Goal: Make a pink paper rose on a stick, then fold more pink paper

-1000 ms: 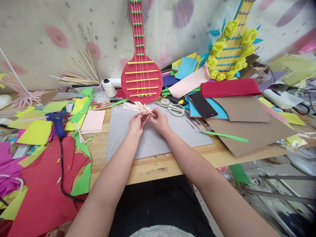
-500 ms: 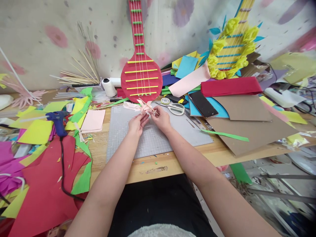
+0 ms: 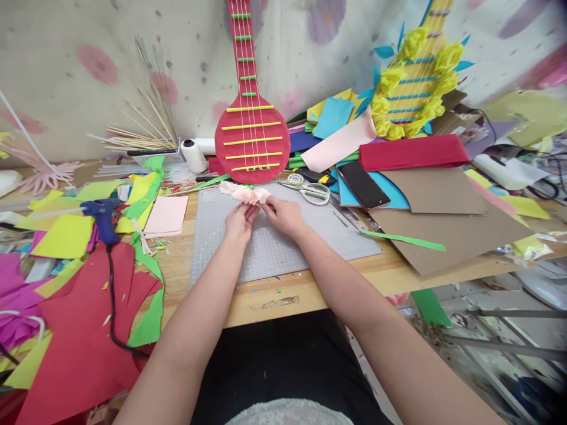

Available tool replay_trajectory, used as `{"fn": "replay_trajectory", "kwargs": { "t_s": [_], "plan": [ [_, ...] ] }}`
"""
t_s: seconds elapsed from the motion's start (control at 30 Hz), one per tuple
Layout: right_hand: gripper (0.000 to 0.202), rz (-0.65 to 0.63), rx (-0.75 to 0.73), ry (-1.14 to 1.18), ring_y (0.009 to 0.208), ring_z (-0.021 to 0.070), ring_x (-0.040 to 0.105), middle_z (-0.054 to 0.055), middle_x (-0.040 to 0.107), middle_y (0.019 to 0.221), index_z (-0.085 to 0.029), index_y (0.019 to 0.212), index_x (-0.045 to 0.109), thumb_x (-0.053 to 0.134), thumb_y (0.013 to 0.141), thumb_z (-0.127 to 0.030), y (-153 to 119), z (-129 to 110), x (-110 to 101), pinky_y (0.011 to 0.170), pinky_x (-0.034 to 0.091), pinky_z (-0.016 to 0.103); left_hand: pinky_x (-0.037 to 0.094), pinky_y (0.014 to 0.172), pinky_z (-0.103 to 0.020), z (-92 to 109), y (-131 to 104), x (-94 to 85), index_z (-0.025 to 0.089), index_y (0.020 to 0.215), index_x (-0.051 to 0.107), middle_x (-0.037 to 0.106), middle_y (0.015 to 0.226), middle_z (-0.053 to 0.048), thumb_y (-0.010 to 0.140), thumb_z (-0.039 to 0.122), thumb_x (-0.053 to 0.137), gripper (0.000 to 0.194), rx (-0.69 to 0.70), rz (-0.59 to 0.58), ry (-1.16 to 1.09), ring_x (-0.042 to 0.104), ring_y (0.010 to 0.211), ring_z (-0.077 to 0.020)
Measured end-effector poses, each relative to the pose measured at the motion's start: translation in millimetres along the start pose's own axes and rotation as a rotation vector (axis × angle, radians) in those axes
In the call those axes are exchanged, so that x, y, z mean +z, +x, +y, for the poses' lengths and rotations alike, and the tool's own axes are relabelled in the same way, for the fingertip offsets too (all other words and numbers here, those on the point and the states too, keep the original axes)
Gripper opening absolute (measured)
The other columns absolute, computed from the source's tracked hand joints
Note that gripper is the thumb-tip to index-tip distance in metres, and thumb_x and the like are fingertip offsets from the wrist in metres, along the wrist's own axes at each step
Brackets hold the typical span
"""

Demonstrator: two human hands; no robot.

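Note:
Above the grey cutting mat (image 3: pixel 283 248), near its back edge, my left hand (image 3: pixel 240 222) has its fingers closed on a pale pink paper flower (image 3: pixel 253 195). My right hand (image 3: pixel 283 215) is pinched at the flower's right side; a thin stick seems to lie at its fingertips, too small to make out surely. More pale pink paper (image 3: pixel 227 188) lies just left of the flower. Right behind stands a red paper lute (image 3: pixel 252 144) with yellow and green bars and white strings.
Scissors (image 3: pixel 315 194) and a black phone (image 3: pixel 363 185) lie to the right, beside brown cardboard (image 3: pixel 447 236). A blue glue gun (image 3: pixel 103 217) rests on coloured scraps at left. A yellow lute (image 3: pixel 410 88) with yellow flowers leans at the back right.
The flower has tipped lower in my left hand, and the stick that stood up from my right fingers is now mostly hidden. The view has shifted slightly.

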State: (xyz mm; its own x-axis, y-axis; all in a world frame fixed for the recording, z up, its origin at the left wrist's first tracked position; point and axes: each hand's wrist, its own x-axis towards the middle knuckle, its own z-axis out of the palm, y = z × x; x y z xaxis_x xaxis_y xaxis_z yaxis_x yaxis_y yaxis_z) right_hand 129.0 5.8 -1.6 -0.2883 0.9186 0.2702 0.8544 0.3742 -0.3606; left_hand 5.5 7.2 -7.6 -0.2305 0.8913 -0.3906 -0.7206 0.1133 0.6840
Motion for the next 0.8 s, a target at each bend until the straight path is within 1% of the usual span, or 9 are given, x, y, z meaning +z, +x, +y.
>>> {"fn": "replay_trajectory", "kwargs": {
  "t_s": [0.1, 0.2, 0.33, 0.43, 0.53, 0.6, 0.73, 0.77, 0.8],
  "plan": [
    [0.034, 0.005, 0.069, 0.050, 0.071, 0.0164, 0.057, 0.004, 0.067, 0.080, -0.021, 0.094, 0.061, 0.036, 0.087, -0.044, 1.8, 5.4, 0.3, 0.060, 0.031, 0.025, 0.052, 0.081, -0.026, 0.5, -3.9, -0.1, 0.010, 0.075, 0.061, 0.067, 0.068, -0.004, 0.073, -0.004, 0.047, 0.020, -0.016, -0.047, 0.014, 0.066, 0.071, -0.0127],
    [0.033, -0.014, 0.139, 0.142, 0.068, 0.0160, 0.055, 0.003, 0.065, 0.075, -0.021, 0.085, 0.064, 0.040, 0.084, -0.044, 4.3, 10.4, 1.8, 0.059, 0.032, 0.025, 0.051, 0.084, -0.029, 0.4, -7.3, -0.6, 0.009, 0.077, 0.062, 0.068, 0.073, -0.007, 0.075, -0.001, 0.046, 0.020, -0.026, -0.095, 0.046, 0.067, 0.078, -0.0151],
    [0.035, -0.094, 0.214, 0.297, 0.061, 0.0143, 0.052, 0.002, 0.061, 0.065, -0.019, 0.067, 0.063, 0.041, 0.083, -0.042, 8.8, 17.1, 6.8, 0.055, 0.031, 0.025, 0.050, 0.087, -0.033, -1.3, -9.1, -1.7, 0.010, 0.079, 0.062, 0.069, 0.075, -0.008, 0.073, -0.002, 0.049, 0.019, -0.023, -0.050, 0.107, 0.066, 0.085, -0.0173],
    [0.037, -0.144, 0.202, 0.396, 0.053, 0.0124, 0.049, 0.000, 0.056, 0.054, -0.018, 0.059, 0.060, 0.041, 0.081, -0.041, 9.6, 18.4, 7.4, 0.052, 0.031, 0.024, 0.049, 0.087, -0.033, -1.7, -9.8, -1.9, 0.011, 0.079, 0.062, 0.069, 0.076, -0.007, 0.073, -0.001, 0.051, 0.017, -0.007, -0.028, 0.151, 0.066, 0.085, -0.0165],
    [0.039, -0.206, 0.163, 0.491, 0.048, 0.0110, 0.047, -0.001, 0.051, 0.044, -0.017, 0.056, 0.058, 0.040, 0.082, -0.039, 7.6, 15.7, 4.2, 0.051, 0.031, 0.023, 0.049, 0.087, -0.032, -1.0, -10.4, -2.1, 0.011, 0.075, 0.062, 0.069, 0.075, -0.007, 0.073, 0.001, 0.053, 0.013, 0.034, -0.046, 0.166, 0.066, 0.084, -0.0157],
    [0.039, -0.239, 0.146, 0.537, 0.046, 0.0105, 0.047, -0.002, 0.049, 0.042, -0.017, 0.054, 0.056, 0.039, 0.082, -0.038, 5.9, 13.3, 1.9, 0.052, 0.033, 0.022, 0.049, 0.087, -0.031, -0.6, -10.5, -2.4, 0.011, 0.075, 0.062, 0.069, 0.075, -0.007, 0.074, 0.002, 0.052, 0.013, 0.046, -0.067, 0.158, 0.066, 0.084, -0.0154],
    [0.039, -0.314, 0.127, 0.568, 0.048, 0.0106, 0.049, -0.001, 0.053, 0.044, -0.017, 0.055, 0.054, 0.036, 0.083, -0.036, 3.9, 10.9, 0.6, 0.056, 0.037, 0.023, 0.048, 0.087, -0.031, -0.8, -9.2, -3.1, 0.010, 0.077, 0.063, 0.069, 0.078, -0.007, 0.074, 0.001, 0.051, 0.016, 0.048, -0.105, 0.157, 0.066, 0.082, -0.0156],
    [0.037, -0.305, 0.130, 0.551, 0.049, 0.0110, 0.050, 0.000, 0.055, 0.048, -0.017, 0.058, 0.056, 0.037, 0.083, -0.037, 3.9, 10.9, 0.6, 0.057, 0.038, 0.024, 0.049, 0.086, -0.030, -0.9, -8.8, -3.2, 0.010, 0.076, 0.064, 0.069, 0.077, -0.007, 0.073, 0.000, 0.051, 0.016, 0.051, -0.102, 0.158, 0.066, 0.081, -0.0153],
    [0.033, -0.261, 0.135, 0.523, 0.052, 0.0116, 0.051, 0.000, 0.058, 0.054, -0.017, 0.065, 0.058, 0.040, 0.082, -0.039, 3.9, 11.1, 0.5, 0.059, 0.039, 0.025, 0.049, 0.085, -0.030, -0.9, -8.5, -3.2, 0.010, 0.076, 0.064, 0.069, 0.076, -0.007, 0.073, 0.001, 0.052, 0.016, 0.054, -0.093, 0.158, 0.066, 0.079, -0.0148]
  ]
}}
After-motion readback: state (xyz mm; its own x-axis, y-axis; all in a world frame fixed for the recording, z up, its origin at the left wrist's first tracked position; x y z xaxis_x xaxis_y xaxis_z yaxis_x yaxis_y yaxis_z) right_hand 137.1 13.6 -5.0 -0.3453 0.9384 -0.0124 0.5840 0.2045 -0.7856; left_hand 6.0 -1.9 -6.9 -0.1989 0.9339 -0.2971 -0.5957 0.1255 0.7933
